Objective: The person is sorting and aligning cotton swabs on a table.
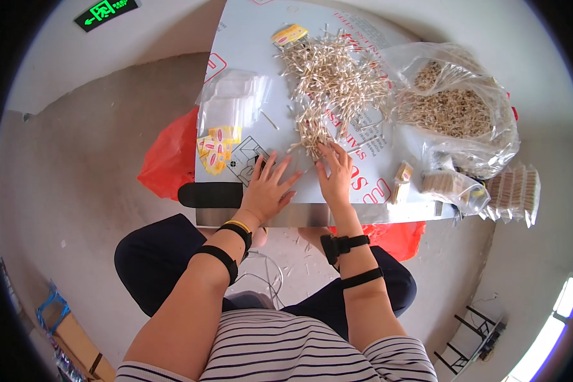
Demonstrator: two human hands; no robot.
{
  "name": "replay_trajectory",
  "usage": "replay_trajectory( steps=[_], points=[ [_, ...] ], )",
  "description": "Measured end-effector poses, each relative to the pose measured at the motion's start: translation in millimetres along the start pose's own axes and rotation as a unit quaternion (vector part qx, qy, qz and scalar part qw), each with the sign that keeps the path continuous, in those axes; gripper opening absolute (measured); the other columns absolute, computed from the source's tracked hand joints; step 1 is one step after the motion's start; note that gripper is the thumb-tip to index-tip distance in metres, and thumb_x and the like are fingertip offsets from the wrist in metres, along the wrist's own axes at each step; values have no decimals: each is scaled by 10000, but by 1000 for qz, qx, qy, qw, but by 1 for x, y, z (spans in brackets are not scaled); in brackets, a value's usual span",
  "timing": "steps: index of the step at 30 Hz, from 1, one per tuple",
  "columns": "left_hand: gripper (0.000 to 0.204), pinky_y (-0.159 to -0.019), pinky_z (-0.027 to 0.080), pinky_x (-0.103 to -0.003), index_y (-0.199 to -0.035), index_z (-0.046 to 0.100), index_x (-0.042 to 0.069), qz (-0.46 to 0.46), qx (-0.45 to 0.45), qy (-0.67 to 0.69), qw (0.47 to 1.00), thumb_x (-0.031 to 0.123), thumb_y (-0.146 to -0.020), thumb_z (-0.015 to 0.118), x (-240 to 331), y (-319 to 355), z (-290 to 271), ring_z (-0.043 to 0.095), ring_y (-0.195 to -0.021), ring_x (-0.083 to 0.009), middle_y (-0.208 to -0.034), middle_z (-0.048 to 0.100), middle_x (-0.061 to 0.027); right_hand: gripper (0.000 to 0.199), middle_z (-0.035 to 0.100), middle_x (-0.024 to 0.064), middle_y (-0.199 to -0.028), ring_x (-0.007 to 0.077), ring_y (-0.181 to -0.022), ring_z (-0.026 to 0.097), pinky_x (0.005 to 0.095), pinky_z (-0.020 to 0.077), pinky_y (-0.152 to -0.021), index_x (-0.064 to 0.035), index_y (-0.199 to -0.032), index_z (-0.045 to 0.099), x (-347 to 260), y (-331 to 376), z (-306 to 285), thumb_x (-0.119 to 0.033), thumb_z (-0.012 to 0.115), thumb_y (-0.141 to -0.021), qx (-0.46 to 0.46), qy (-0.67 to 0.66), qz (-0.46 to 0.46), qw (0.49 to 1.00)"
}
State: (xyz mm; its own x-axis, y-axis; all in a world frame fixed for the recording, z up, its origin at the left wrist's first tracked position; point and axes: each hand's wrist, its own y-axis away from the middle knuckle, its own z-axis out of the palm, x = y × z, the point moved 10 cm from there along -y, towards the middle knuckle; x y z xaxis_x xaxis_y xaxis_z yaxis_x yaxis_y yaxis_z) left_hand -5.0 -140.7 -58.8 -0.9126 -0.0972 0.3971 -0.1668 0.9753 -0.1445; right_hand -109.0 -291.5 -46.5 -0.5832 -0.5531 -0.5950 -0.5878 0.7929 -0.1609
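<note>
A large loose pile of cotton swabs (337,73) spreads over the far middle of the table, with a narrow tail of swabs reaching toward me. My right hand (336,178) rests at the near end of that tail, fingertips touching the swabs, thumb held apart from the fingers; no swab is clearly gripped. To its left, my left hand (268,190) lies with fingers spread on the printed tabletop (305,184), holding nothing visible. Small yellow printed cards (215,149) lie beyond it at the left, below a stack of clear plastic bags (232,105).
On the right, a big clear bag (452,111) holds many more swabs. Filled swab packs (514,192) stand near the right corner. A black pad (210,195) lies along the near left edge. Red plastic bags (172,156) hang at the table's sides.
</note>
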Motion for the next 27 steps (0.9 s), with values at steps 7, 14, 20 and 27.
replay_trajectory(
  steps=[7, 14, 20, 27],
  points=[
    [593, -1259, 155, -660, -1550, 478, 240, 31, -15, -49, 998, 370, -987, 613, 3, 3, 9, 264, -1565, -342, -1662, 374, 9, 372, 603, 121, -1241, 357, -1147, 557, 482, 454, -1018, -149, -1214, 709, 1, -11, -17, -52, 719, -856, 91, 19, 14, 996],
    [673, -1262, 141, -659, -1588, 408, 162, 32, 0, -63, 998, 442, -998, 572, 7, 1, 6, 290, -1558, -286, -1689, 320, -46, 247, 603, 111, -1085, 345, -1075, 559, 472, 463, -958, -147, -1093, 720, -27, -55, 4, -103, 755, -852, 3, 41, -70, 997],
    [714, -1292, 148, -572, -1561, 376, 73, -20, 10, -21, 1000, 423, -977, 590, -6, 2, 2, 298, -1555, -294, -1668, 311, -146, 207, 606, 93, -1045, 337, -1087, 571, 480, 465, -935, -139, -953, 716, -35, -53, 17, -238, 821, -805, -29, 115, -36, 992],
    [718, -1298, 134, -555, -1561, 415, 76, -30, 14, -10, 999, 444, -969, 590, -7, 0, 2, 265, -1571, -301, -1691, 280, -164, 166, 652, 123, -1010, 343, -1025, 603, 487, 480, -912, -88, -898, 743, 2, -41, 24, -239, 769, -835, -55, 79, 48, 994]
  ],
)
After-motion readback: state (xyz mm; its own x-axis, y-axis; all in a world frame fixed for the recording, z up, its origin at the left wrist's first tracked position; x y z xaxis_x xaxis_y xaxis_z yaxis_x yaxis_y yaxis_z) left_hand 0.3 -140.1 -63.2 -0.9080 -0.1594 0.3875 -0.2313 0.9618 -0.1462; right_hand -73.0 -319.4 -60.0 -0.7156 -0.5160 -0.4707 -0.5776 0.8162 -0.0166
